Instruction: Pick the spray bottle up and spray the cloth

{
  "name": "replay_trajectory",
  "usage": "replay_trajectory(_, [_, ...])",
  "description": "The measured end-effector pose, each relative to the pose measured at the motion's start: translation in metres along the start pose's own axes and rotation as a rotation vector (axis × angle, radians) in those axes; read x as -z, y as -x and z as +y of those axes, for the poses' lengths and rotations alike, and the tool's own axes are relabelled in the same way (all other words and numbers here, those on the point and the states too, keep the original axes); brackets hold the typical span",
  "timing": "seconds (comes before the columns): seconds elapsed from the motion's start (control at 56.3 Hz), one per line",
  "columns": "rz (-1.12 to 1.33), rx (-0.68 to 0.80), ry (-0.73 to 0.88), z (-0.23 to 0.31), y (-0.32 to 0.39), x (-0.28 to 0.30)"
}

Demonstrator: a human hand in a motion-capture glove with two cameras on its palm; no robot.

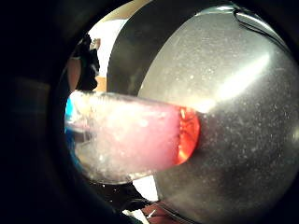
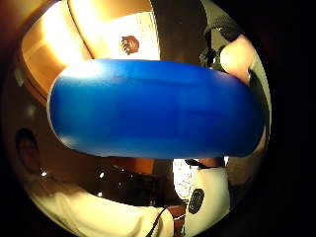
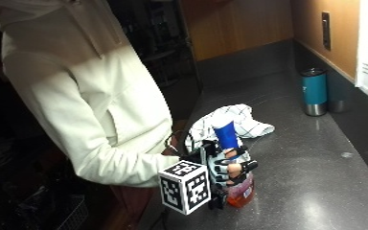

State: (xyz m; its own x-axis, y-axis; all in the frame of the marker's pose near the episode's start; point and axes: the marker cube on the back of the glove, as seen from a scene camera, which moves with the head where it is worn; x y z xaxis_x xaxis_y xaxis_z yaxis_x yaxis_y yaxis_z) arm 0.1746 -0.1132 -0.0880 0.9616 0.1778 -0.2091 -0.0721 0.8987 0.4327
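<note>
My gloved right hand [image 3: 230, 168], fingers [image 3: 236, 167] wrapped around the spray bottle [image 3: 234, 165], holds it upright just above the bench [image 3: 311, 158], blue top aimed towards the checked cloth [image 3: 225, 122] just beyond

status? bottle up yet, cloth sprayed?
Done: the gloved right hand has its fingers wrapped round the spray bottle, blue head up, orange liquid low. In hand: the bottle's base sits at or just above the counter; I cannot tell whether it has lifted. Left: aiming at the checked cloth behind it and spraying; no spray or wet patch is visible.
</note>
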Motion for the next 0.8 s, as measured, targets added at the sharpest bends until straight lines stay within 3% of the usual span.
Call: replay_trajectory(0.799, [-0.043,0.056,0.067,0.004,0.036,-0.019])
